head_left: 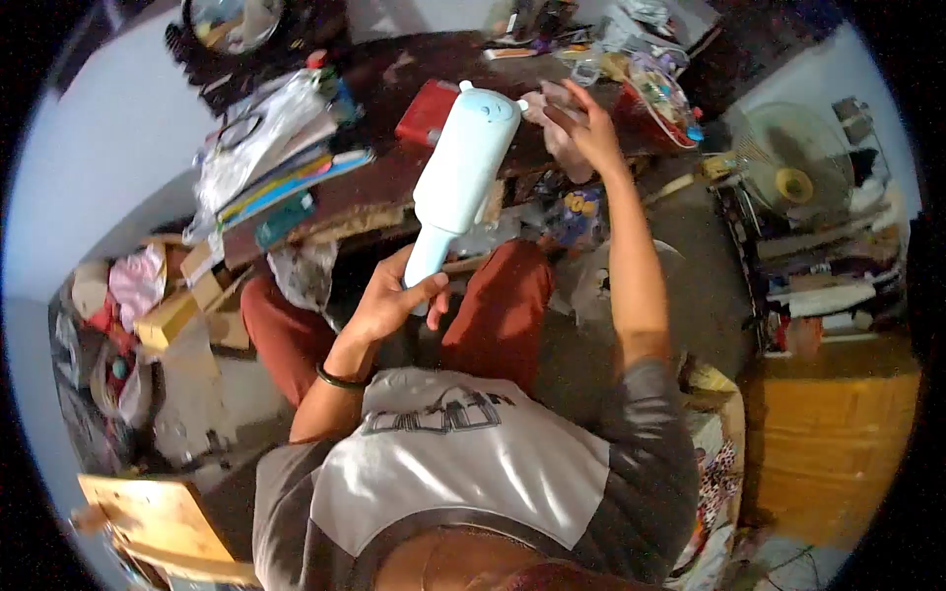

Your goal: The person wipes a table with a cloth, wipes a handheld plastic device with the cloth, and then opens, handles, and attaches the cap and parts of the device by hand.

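Nearest me, the person sits in a grey-and-white shirt (473, 433), 2 knees in rust-red trousers (503, 300) raised toward the table (414, 59). On the near left lies a pale wooden piece (163, 517); on the near right, a broad wooden panel (833, 453). A yellow box (172, 317) sits among clutter on the left, beside a pink striped cloth (138, 286).

Beyond the knees, the left hand (394, 295), with 1 dark bracelet (341, 378) on its wrist, is closed round the handle of a pale-blue gadget (465, 163). The gadget is held up and tilted, its rounded head toward the far side and leaning right, with 2 small white ears and a simple face drawn near the top. The right hand (591, 133) reaches farther, over the table's right part, fingers partly spread at a crumpled pink cloth (564, 148); I can't tell whether they pinch it.

Past the gadget's head, just left of it, 1 red box (427, 113) rests on the dark tabletop. Books and papers (286, 182) are piled at the left end, partly under clear plastic (261, 128). To the far right stand a red basket (650, 116) of odds and ends and, farther right, a round fan (793, 172).
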Demonstrator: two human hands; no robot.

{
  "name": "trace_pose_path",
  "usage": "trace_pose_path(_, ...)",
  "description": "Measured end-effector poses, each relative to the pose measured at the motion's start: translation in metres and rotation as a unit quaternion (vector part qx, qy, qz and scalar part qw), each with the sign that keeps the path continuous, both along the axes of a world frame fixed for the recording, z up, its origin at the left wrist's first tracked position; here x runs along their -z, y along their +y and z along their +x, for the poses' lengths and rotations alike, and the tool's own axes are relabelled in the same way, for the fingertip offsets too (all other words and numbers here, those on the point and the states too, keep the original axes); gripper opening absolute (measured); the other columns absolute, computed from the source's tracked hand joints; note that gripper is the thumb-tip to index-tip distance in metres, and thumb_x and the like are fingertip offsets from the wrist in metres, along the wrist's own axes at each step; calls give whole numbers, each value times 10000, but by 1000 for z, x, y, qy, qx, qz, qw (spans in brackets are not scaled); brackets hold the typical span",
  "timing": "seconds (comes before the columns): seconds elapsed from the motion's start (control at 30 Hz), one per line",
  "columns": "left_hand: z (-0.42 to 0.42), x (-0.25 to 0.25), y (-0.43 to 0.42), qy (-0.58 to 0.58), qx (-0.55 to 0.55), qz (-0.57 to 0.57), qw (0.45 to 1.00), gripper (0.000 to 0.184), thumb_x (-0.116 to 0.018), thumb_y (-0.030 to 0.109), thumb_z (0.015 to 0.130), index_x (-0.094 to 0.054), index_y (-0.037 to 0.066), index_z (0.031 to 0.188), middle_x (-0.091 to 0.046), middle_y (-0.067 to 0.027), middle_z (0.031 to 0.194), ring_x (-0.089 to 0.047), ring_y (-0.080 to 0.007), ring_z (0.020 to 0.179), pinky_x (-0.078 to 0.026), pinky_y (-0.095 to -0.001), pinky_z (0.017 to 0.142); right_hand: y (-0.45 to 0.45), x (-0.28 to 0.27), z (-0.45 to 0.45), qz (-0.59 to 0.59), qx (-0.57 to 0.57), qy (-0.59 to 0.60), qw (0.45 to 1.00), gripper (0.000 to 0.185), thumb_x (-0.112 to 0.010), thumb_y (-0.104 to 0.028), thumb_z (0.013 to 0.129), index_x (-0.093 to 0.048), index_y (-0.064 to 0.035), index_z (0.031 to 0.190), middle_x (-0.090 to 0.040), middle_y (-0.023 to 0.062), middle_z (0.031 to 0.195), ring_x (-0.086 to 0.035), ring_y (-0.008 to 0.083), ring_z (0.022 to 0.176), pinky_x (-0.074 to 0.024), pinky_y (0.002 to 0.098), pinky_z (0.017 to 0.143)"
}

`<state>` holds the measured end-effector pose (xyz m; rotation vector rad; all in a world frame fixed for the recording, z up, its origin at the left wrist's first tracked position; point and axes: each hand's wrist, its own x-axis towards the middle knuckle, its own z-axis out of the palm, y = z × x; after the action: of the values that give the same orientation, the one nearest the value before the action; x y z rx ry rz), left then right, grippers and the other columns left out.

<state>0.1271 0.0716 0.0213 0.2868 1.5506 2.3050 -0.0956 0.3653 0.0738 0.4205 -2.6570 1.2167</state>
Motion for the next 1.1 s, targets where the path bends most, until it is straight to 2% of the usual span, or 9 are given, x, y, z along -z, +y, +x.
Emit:
trace_pose_path(0.13,36,12,-6,-3,-45,21,999,356,-576,98,893,-453,-6,1210,-617,-95,782,-558,-156,522,-481,-271,502,8,38,-12,386,66,42,919,764,-688,-545,772,-463,-134,1375,-397,160,1439,-444,402,1253,-403,449,997)
trace_pose_path(0.3,56,16,-9,-30,-56,20,998,350,-587,106,891,-469,6,1206,-582,-67,793,-543,-126,540,-447,-249,457,32,58,-40,212,79,77,971,565,-662,-421,830,-560,-85,1272,-587,188,1212,-559,395,1110,-455,422,909)
trace_pose_path(0.37,55,26,-6,-28,-76,31,996,322,-588,108,893,-489,14,1185,-561,-42,770,-528,-112,532,-425,-248,429,10,33,-15,137,108,150,973,383,-660,-277,862,-626,-21,1145,-675,199,979,-641,360,941,-481,398,832)
trace_pose_path(0.47,52,46,1,-43,-107,24,993,296,-582,112,897,-494,19,1164,-562,-33,772,-525,-108,534,-428,-248,436,-33,-11,57,-25,13,183,983,312,-652,-209,876,-629,-5,1111,-666,183,911,-642,305,853,-492,370,782)
trace_pose_path(0.6,49,60,11,-87,-164,1,983,253,-568,112,905,-497,25,1131,-564,-31,774,-528,-106,548,-429,-246,443,-114,-20,137,66,-136,271,951,266,-679,-154,810,-651,-52,1054,-598,115,922,-617,252,841,-500,337,706)
trace_pose_path(0.73,48,73,12,-106,-179,49,977,212,-547,93,914,-515,8,1105,-556,-23,764,-526,-97,585,-423,-242,461,-180,41,164,129,-208,285,927,339,-744,-152,685,-682,-112,1015,-562,78,1059,-585,288,996,-509,406,800)
trace_pose_path(0.87,47,68,1,-115,-132,32,984,182,-528,89,924,-519,5,1084,-545,-26,764,-520,-95,618,-414,-242,464,-192,46,145,128,-161,269,941,321,-734,-130,679,-702,-144,998,-556,72,1092,-580,285,1020,-514,394,793)
trace_pose_path(1.0,47,60,9,-106,-145,40,983,216,-508,105,933,-483,1,1121,-507,-30,751,-472,-100,538,-374,-230,441,-201,45,83,153,-56,230,960,251,-690,-225,780,-698,-136,1014,-572,75,1065,-647,295,827,-525,427,731)
trace_pose_path(1.1,44,54,-2,-169,-81,161,969,180,-507,116,932,-478,10,1075,-481,-24,729,-450,-107,518,-343,-229,428,-206,39,90,184,-42,191,963,221,-668,-248,774,-677,-117,953,-585,83,1061,-573,299,1017,-506,420,773)
